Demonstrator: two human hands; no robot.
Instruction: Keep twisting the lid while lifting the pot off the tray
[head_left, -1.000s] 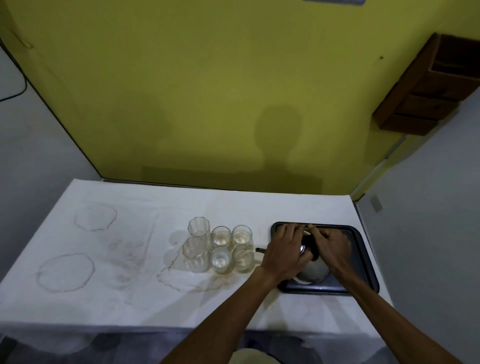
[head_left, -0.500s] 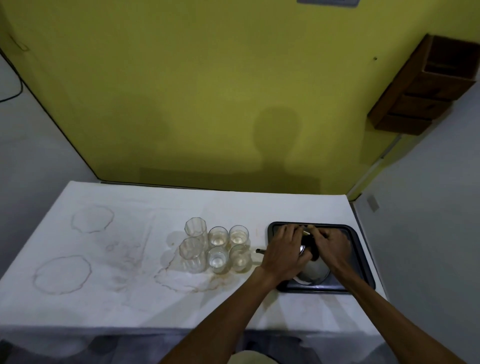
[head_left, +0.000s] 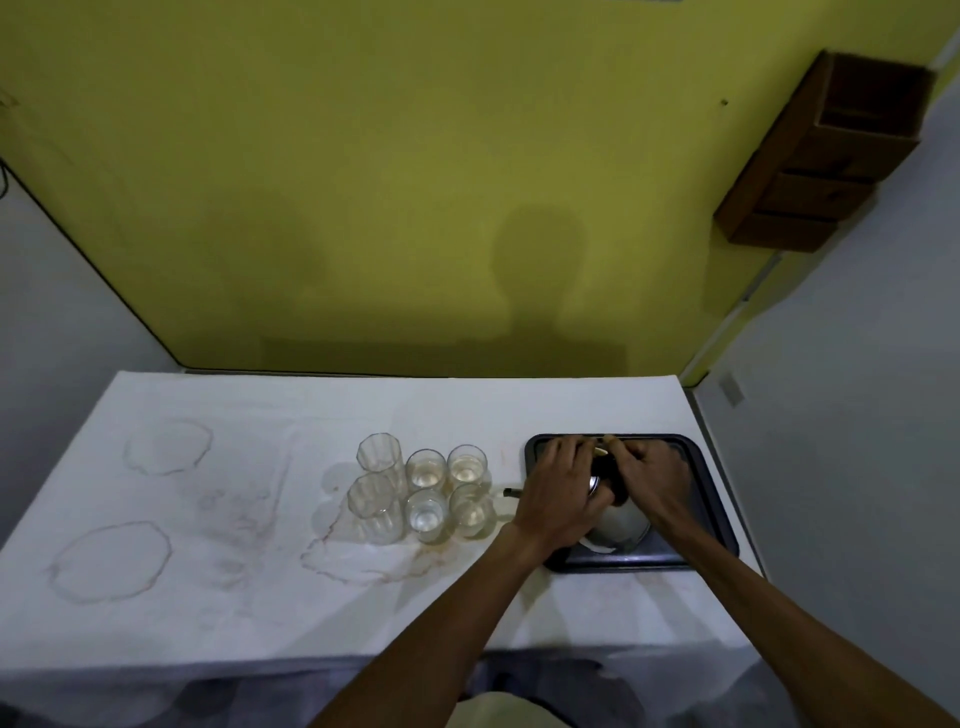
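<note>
Upright kettle (head_left: 618, 519), spout (head_left: 511, 492) pointing left.

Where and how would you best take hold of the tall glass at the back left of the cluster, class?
Grip the tall glass round its upper wall, coming from the left or the far side. It stands upright at the cluster's outer corner, so those faces are free; a short glass crowds its right and another tall glass its near side.

We count the things on the table.
We see six glasses (head_left: 423, 491), one black tray (head_left: 714, 514), one shiny pot (head_left: 621, 525), two hands and one brown shelf (head_left: 821, 156).
</note>
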